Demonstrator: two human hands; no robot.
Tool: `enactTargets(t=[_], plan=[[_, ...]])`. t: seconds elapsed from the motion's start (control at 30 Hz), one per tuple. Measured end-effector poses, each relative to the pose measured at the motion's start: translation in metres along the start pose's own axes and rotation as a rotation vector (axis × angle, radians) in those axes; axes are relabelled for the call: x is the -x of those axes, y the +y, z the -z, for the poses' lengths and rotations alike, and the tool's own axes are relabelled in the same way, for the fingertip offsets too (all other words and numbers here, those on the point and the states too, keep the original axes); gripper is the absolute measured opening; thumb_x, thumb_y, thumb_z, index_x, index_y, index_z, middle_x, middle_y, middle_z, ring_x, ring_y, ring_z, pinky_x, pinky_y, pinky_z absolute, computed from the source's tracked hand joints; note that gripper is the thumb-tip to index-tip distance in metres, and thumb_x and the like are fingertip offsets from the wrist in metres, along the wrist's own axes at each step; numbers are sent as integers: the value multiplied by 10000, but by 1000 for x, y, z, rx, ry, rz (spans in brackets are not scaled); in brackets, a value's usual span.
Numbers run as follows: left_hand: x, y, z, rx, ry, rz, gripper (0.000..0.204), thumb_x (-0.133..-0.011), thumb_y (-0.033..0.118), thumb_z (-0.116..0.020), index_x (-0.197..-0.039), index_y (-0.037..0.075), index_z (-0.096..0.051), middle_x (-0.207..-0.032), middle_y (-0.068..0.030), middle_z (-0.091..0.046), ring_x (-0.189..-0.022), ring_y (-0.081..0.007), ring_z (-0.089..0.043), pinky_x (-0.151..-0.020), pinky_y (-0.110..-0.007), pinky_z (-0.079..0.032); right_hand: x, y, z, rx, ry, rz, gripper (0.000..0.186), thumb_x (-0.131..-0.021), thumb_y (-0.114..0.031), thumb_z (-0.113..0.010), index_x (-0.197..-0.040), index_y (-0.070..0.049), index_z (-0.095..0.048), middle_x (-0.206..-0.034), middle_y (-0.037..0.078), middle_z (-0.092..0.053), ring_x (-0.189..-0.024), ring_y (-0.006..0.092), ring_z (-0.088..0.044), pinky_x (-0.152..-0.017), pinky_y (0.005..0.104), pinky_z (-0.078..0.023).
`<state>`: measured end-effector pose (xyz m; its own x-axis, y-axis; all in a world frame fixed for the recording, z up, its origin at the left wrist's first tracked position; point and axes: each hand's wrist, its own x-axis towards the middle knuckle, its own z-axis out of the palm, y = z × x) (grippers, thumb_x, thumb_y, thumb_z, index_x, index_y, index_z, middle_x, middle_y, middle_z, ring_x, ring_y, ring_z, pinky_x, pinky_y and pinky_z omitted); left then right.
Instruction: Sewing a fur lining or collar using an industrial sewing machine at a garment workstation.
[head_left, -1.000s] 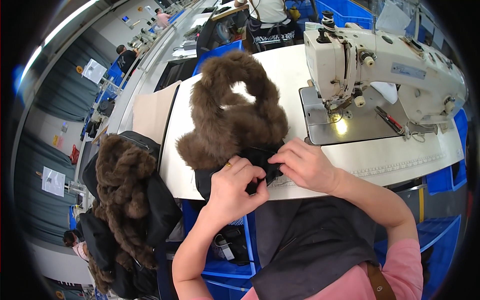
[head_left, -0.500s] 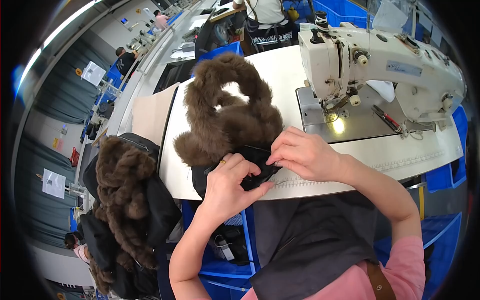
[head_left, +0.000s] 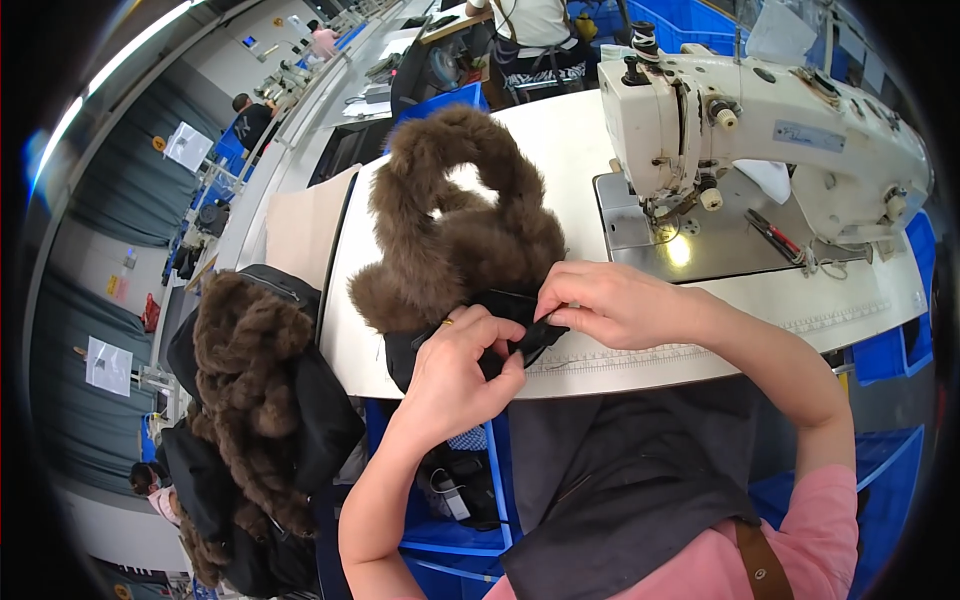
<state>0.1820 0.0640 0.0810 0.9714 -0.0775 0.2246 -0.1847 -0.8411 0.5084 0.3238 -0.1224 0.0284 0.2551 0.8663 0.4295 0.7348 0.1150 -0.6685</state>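
Brown fur trim (head_left: 490, 245) lies looped on the white sewing table, joined to black fabric (head_left: 405, 355) at the table's front edge. My left hand (head_left: 462, 365) is closed on the black fabric, thumb and fingers pinching its edge. Close to its right, my right hand (head_left: 605, 305) pinches another bit of the same fabric between thumb and fingertips. A short stretch of black cloth spans the two pinches. Part of the fabric is hidden under my left hand.
A white sewing machine (head_left: 760, 130) stands at the right, with red-handled snips (head_left: 772, 235) on its metal plate. More fur-trimmed black garments (head_left: 255, 390) are heaped to the left of the table. Blue bins (head_left: 455, 535) sit below the table. A person (head_left: 535, 35) sits beyond it.
My left thumb has drawn in toward its fingers on the fabric. My right hand has shifted slightly, and a bit of black cloth now shows raised between both hands.
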Motion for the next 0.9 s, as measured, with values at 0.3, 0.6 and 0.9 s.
enactTargets(t=[0.3,0.6,0.9], plan=[[0,-5,1,78,-30,30,127,-798,49,-685,-916,5,-689,-759,-85,-621,-777,-254,-610,-706,-338,-502,15,3,-6,-918,130,-370,227,-1022,-211,-524,-1066,-23,-643,-992,49,-654,-940,140,-607,-831,320,-490],[-1,-7,1,86,-18,27,124,-804,36,-669,-922,-2,-676,-780,-101,-615,-795,-266,-609,-721,-348,-496,38,-33,3,-480,-279,-218,164,-944,-171,-651,-1062,-70,-704,-975,50,-677,-851,123,-636,-777,292,-522],[2,-13,0,112,-12,-53,120,-802,27,-669,-920,2,-672,-781,-99,-615,-765,-256,-613,-707,-342,-498,19,-18,5,-105,230,-206,201,-931,-78,-633,-1129,-49,-656,-1079,68,-643,-867,137,-635,-671,270,-521]])
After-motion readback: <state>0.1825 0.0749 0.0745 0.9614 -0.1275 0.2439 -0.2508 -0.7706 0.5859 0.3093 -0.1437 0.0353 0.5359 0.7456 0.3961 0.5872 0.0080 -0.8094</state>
